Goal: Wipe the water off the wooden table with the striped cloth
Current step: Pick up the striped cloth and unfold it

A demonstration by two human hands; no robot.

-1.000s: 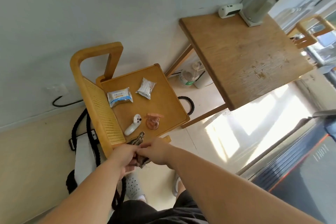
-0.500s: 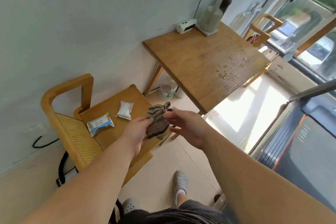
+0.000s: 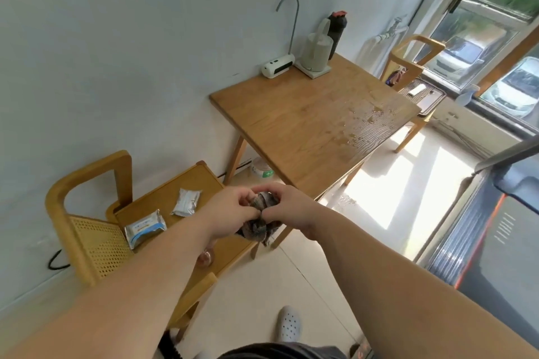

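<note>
The striped cloth [image 3: 260, 216] is bunched up in the air between both my hands, just in front of the near corner of the wooden table [image 3: 291, 122]. My left hand [image 3: 229, 214] grips its left side and my right hand [image 3: 291, 208] grips its right side. Water drops and small puddles [image 3: 368, 119] glisten on the table's right part, towards its far right edge. Part of the cloth is hidden behind my fingers.
A wooden chair [image 3: 96, 213] at the left holds two packets [image 3: 163, 214]. At the table's back stand a white dispenser [image 3: 277, 67], a kettle [image 3: 316, 51] and a dark bottle [image 3: 337, 30]. A second chair [image 3: 414, 58] stands beyond the table. A treadmill [image 3: 495, 242] is at the right.
Both hands lifted the cloth off the chair seat and brought it up towards the table's near corner, bunching it together. The view turned from the chair to the table.
</note>
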